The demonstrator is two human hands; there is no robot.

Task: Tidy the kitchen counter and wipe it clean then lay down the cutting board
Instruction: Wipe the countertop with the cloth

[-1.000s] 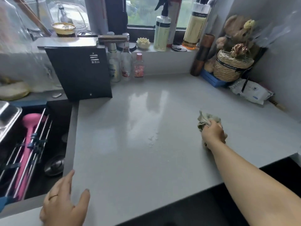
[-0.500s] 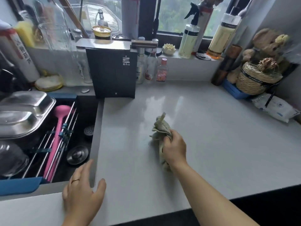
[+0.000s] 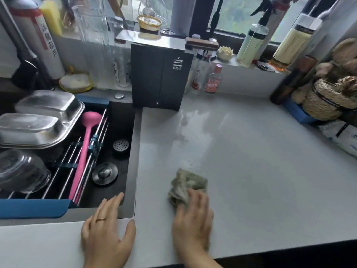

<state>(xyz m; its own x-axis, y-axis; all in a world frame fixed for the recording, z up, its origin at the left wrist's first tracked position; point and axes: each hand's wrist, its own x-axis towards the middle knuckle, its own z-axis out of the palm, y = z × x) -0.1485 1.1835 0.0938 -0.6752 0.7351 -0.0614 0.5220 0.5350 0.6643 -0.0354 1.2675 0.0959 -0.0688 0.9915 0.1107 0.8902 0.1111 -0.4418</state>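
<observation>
Cloth lies bunched on the grey counter under the blurred right hand, grip unclear; left hand rests flat, fingers spread, at the sink edge

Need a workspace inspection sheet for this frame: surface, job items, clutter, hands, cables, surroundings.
Surface: grey counter, wet sheen near the black box, specks ahead of the cloth.
Job's things: cloth crumpled on the counter; cutting board not identified.
Clutter: bottles beside the black box; woven basket in the right corner.
Hands: left hand flat on the counter edge by the sink, fingers straight; right hand on the cloth, blurred, grip unclear.
Cables: nothing seen.
Surroundings: sink holds steel trays and a pink ladle.
</observation>
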